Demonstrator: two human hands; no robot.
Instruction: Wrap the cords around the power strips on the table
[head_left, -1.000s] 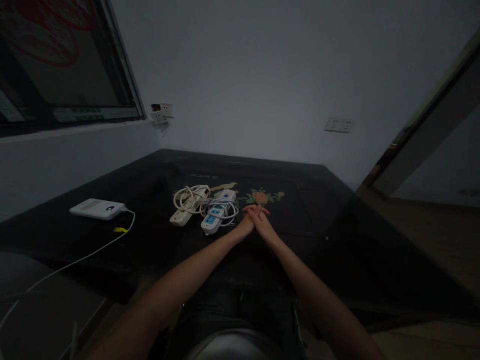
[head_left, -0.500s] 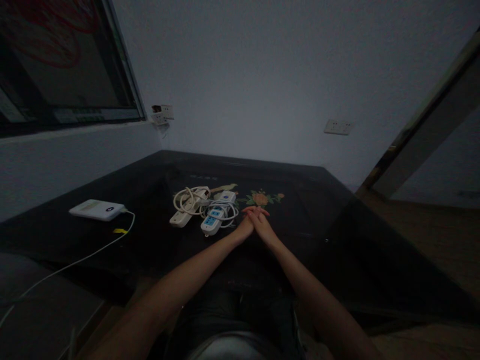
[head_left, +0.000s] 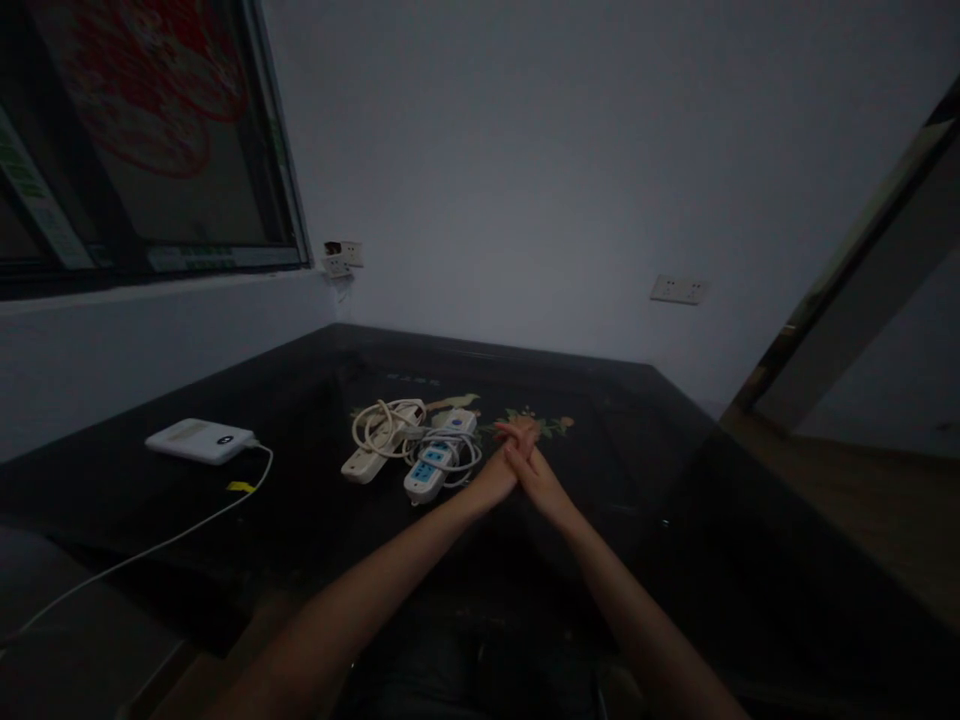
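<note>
My left hand (head_left: pixel 501 470) and my right hand (head_left: pixel 538 474) rest against each other over the dark table, fingers crossed and partly stretched out. No object shows in either one. Some fingers are hidden where the hands overlap. Close to the left of my hands lies a white power strip with blue socket faces (head_left: pixel 426 478), its grey-white cord looped around it. Beside that, farther left, is a cream power strip (head_left: pixel 365 464) with its own coiled cord. Past my fingertips, a printed orange flower (head_left: pixel 561 424) decorates the tabletop.
On the table's left stands a white box-like device (head_left: pixel 199 440) with a cable (head_left: pixel 172 540) running off the near edge; a yellow tag (head_left: pixel 241 487) is near the cable. Wall sockets (head_left: pixel 677 290) sit above the table's (head_left: pixel 720 480) far side. A window (head_left: pixel 187 200) is at upper left.
The view has tilted up a little, so the table and strips appear lower. My hands stay together; their fingers have shifted and are more folded over each other.
</note>
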